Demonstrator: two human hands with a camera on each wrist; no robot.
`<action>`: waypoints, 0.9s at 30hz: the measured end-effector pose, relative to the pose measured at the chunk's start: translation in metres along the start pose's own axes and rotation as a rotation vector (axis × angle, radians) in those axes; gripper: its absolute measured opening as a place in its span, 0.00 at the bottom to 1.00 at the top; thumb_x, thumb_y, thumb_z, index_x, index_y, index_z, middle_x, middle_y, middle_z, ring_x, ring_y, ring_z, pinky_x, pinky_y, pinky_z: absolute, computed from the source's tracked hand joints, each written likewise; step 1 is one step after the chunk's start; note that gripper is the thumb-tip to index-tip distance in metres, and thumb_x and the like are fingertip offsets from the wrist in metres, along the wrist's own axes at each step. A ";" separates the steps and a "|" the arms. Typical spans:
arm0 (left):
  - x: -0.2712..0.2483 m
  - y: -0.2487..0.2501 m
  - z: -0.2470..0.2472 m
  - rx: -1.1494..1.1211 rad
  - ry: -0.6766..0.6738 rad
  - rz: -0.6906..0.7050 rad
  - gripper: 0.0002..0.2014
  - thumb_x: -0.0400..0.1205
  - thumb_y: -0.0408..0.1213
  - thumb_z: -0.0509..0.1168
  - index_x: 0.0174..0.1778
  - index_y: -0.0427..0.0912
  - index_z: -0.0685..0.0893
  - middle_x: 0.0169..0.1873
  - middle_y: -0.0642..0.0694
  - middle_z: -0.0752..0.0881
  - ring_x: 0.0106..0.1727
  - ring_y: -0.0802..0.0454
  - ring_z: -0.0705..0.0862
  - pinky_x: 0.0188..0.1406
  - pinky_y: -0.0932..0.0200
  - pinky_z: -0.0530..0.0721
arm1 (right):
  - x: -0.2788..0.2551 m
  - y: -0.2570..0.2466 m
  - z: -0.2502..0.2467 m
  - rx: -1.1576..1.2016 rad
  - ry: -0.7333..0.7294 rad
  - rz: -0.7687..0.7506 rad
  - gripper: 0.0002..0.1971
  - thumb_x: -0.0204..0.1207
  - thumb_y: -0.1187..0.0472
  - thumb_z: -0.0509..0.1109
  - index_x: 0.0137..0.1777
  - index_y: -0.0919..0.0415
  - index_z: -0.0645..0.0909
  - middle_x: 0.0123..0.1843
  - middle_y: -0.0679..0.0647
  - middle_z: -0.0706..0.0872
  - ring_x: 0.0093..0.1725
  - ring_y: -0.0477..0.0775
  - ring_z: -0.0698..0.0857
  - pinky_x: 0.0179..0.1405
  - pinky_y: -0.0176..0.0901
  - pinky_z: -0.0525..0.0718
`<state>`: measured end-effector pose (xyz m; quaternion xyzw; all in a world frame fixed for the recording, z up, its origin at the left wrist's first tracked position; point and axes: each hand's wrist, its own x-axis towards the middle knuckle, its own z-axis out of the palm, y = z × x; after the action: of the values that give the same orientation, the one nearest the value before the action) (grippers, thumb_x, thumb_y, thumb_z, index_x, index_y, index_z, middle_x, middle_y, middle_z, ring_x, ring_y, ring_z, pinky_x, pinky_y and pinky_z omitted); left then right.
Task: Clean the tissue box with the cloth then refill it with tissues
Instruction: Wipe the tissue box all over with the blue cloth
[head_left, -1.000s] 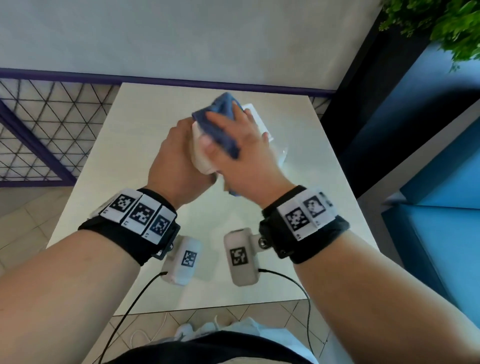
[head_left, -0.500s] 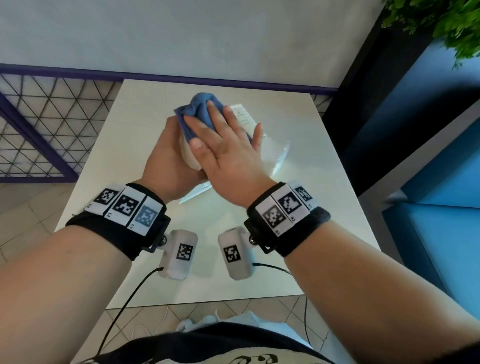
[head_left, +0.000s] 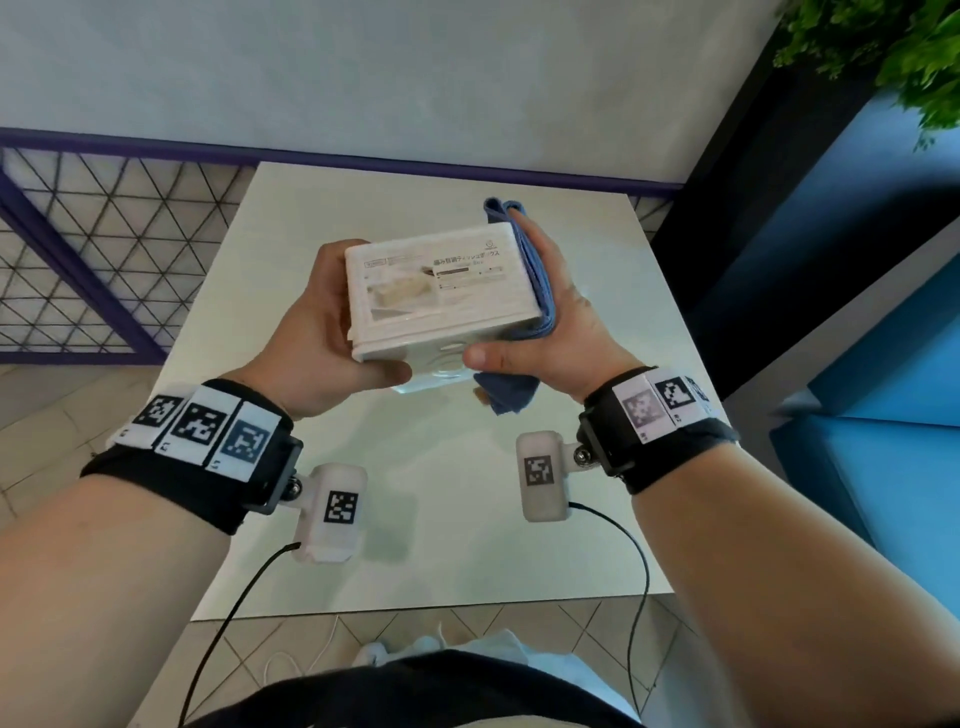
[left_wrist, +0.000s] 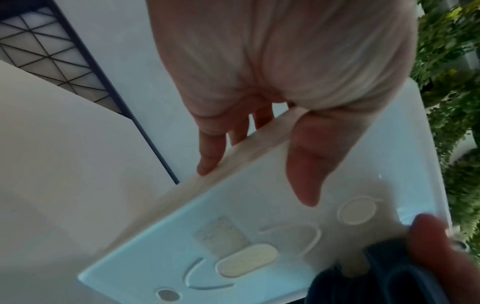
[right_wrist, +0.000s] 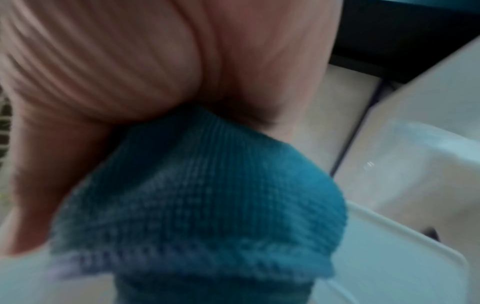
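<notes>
The white tissue box carries a printed label on the face turned up to the head camera. On this label there is one bold line of Japanese characters, but the picture is not sharp enough to read them with certainty. Above this line stands a small round logo, and the smaller lines under it are too fine to read. The black wrist bands and the white wrist cameras carry square black-and-white code markers, which have no letters or numbers.

Pale square table, clear wrapper
</notes>
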<state>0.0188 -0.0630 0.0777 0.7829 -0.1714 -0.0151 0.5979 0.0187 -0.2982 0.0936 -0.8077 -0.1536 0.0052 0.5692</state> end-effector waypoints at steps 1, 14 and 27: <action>0.000 0.002 -0.002 0.009 -0.027 -0.011 0.42 0.59 0.25 0.77 0.61 0.61 0.63 0.56 0.67 0.82 0.60 0.67 0.82 0.51 0.70 0.83 | 0.002 0.000 -0.003 -0.035 -0.010 -0.038 0.56 0.55 0.57 0.85 0.81 0.49 0.55 0.76 0.50 0.73 0.73 0.48 0.76 0.72 0.46 0.78; 0.006 0.034 0.011 0.759 -0.032 -0.125 0.49 0.58 0.56 0.81 0.74 0.57 0.65 0.66 0.53 0.76 0.62 0.49 0.81 0.54 0.49 0.81 | 0.007 -0.022 0.049 -0.664 0.037 -0.062 0.48 0.61 0.55 0.76 0.81 0.51 0.57 0.77 0.55 0.65 0.77 0.54 0.64 0.79 0.69 0.56; -0.019 -0.015 -0.006 0.324 0.161 -0.240 0.41 0.56 0.26 0.84 0.63 0.49 0.73 0.50 0.62 0.80 0.50 0.58 0.80 0.51 0.45 0.85 | 0.000 0.044 -0.009 -0.621 0.121 0.336 0.25 0.89 0.54 0.43 0.85 0.54 0.53 0.87 0.55 0.52 0.86 0.56 0.53 0.85 0.54 0.49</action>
<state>0.0062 -0.0488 0.0624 0.8821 -0.0289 0.0041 0.4701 0.0310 -0.3196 0.0557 -0.9549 0.0210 0.0039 0.2960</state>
